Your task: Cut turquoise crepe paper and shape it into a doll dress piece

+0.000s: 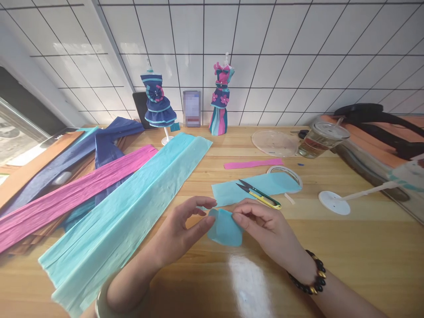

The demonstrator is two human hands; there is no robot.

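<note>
A small light-blue piece of crepe paper [229, 229], rounded at its lower corners and folded or layered at the left, is held up over the table. My right hand [261, 225] pinches its upper right edge between thumb and fingers. At the left edge, my left hand [185, 225] has thumb and fingers apart; its thumb tip is close to the paper, and I cannot tell if it touches. Just beyond, yellow-and-black thread snips [260, 194] lie across a light-blue paper strip [225, 191]. A roll of white tape [300, 180] sits partly under that strip.
Long turquoise [132, 212] and pink crepe paper [82, 187] cover the left side. Two small dressed mannequins [159, 99] and a phone [191, 108] stand along the tiled wall. At right are a drink cup [319, 140], a clear disc [274, 143] and a tipped white stand [334, 202].
</note>
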